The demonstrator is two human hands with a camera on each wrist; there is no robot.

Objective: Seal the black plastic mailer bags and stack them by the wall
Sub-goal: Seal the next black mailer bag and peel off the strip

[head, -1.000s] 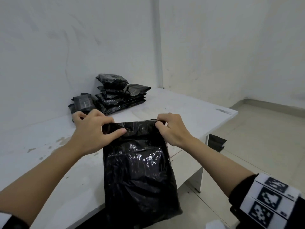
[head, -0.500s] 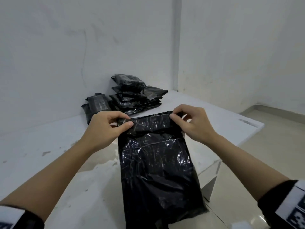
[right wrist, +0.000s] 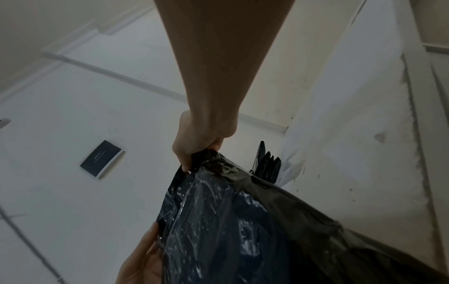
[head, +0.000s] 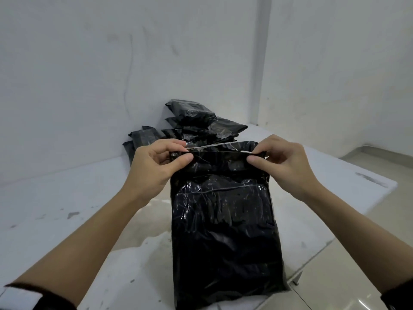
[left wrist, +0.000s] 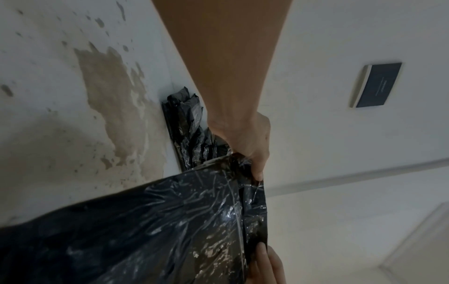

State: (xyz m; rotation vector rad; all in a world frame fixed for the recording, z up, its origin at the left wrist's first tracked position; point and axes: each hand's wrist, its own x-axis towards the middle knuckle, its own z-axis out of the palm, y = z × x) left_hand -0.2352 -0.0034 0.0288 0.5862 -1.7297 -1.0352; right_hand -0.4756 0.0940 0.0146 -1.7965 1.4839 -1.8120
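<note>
A glossy black mailer bag point(head: 223, 220) lies lengthwise on the white table point(head: 67, 220), its lower end hanging over the near edge. Its top flap point(head: 219, 157) is folded toward me, with a thin pale strip along the upper edge. My left hand point(head: 183, 151) pinches the flap's left corner between thumb and fingers. My right hand point(head: 254, 155) pinches the right corner. The left wrist view shows the bag point(left wrist: 145, 230) and my left hand's fingers point(left wrist: 264, 265) at its edge. In the right wrist view the bag point(right wrist: 243, 230) is there too. Several sealed black bags form a stack point(head: 196, 126) against the wall behind.
The table's right edge point(head: 380, 191) drops to a tiled floor point(head: 368, 276). A brownish worn patch point(head: 147, 220) marks the tabletop left of the bag. White walls meet in a corner behind the stack. A small dark rectangular plate point(left wrist: 375, 84) shows in the wrist views.
Both hands went from pressing on the folded top to pinching the flap's corners, which are now raised a little. The pale strip along the flap has come into sight.
</note>
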